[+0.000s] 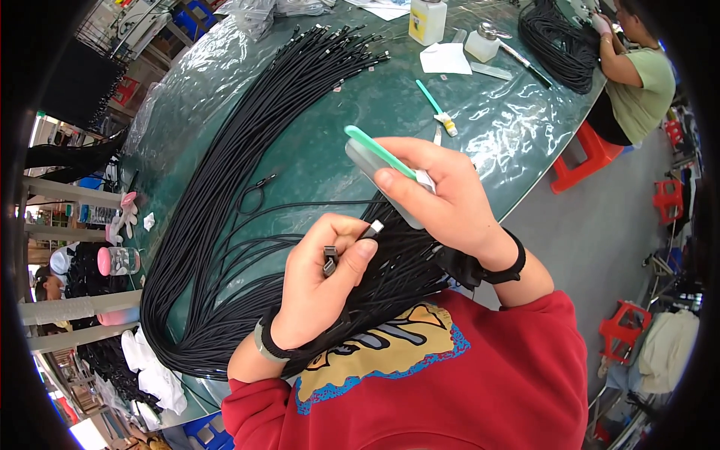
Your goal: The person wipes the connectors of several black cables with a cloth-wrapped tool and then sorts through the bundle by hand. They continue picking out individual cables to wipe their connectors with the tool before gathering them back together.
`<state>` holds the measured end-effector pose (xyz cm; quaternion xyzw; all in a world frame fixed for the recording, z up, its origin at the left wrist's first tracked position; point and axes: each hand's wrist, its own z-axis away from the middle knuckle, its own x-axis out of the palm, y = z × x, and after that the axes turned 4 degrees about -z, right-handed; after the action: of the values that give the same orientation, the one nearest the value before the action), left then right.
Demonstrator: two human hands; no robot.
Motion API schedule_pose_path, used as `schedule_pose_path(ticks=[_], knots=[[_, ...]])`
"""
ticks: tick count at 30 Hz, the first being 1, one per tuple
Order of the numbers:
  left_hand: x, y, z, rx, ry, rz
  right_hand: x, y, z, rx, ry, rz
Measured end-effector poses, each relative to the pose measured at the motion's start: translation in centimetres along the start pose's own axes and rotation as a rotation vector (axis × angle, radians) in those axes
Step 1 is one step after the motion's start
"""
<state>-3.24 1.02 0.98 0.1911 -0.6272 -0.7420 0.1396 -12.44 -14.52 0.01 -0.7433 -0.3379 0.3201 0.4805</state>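
Between the thumb and fingers of my left hand [311,281] is a black cable connector [375,227] with a pale metal tip. Other connector ends [330,259] poke out of the same hand. My right hand [450,195] is closed around a slim mint-green stick [379,151] and a flat translucent strip [361,159] lying against it. The stick's lower end is hidden in my fingers. Both hands are apart, over a large bundle of black cables [214,172] that bends round on the table and passes below my hands.
On the green table [322,165] lie another mint-green stick [429,97] with a wrapped end, a marker [525,64], a white paper [445,58] and two bottles [427,21]. A co-worker [637,79] sits at the far right beside coiled cables [555,45]. Red stools [589,159] stand alongside.
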Motion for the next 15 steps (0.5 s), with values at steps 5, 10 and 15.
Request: schedule_pose_path(ticks=[5, 10, 15], knots=[[-0.1, 0.4, -0.2, 0.011, -0.046, -0.037, 0.2, -0.1, 1.2, -0.102, -0.015, -0.107], [-0.1, 0.3, -0.2, -0.023, -0.079, -0.017, 0.5, -1.6, 0.8, -0.041, -0.153, -0.093], [0.3, 0.6, 0.1, -0.007, -0.02, -0.006, 1.3, -0.8, 0.3, -0.197, -0.148, 0.127]])
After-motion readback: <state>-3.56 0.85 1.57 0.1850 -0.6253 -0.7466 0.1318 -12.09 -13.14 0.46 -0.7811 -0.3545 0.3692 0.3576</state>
